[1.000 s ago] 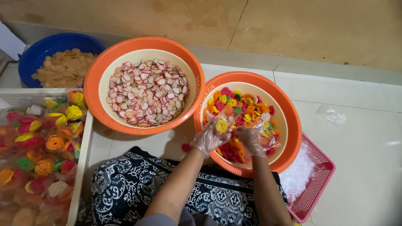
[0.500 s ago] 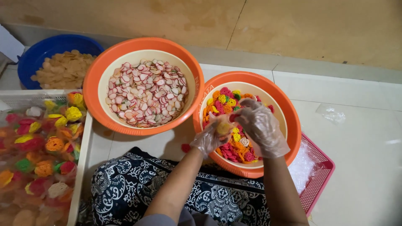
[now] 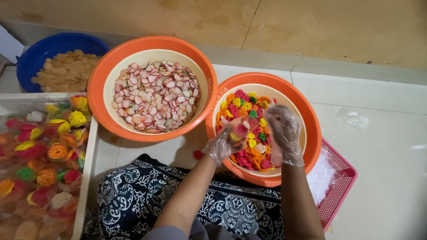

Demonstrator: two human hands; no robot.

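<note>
Both my hands wear thin clear plastic gloves and work inside an orange basin full of small coloured crackers in pink, yellow, orange and green. My left hand is at the basin's near left rim, closed around a few of those crackers. My right hand hovers over the pile, fingers spread and pointing down, nothing clearly in it.
A second orange basin of pink-and-white crackers stands left. A blue basin of tan crackers sits at far left. A white crate holds bagged coloured crackers. A pink basket with clear bags lies right. One red cracker is on the tile.
My right hand has lifted from the near rim and moved up over the pile, fingers spreading. My left hand stays by the rim holding crackers.
</note>
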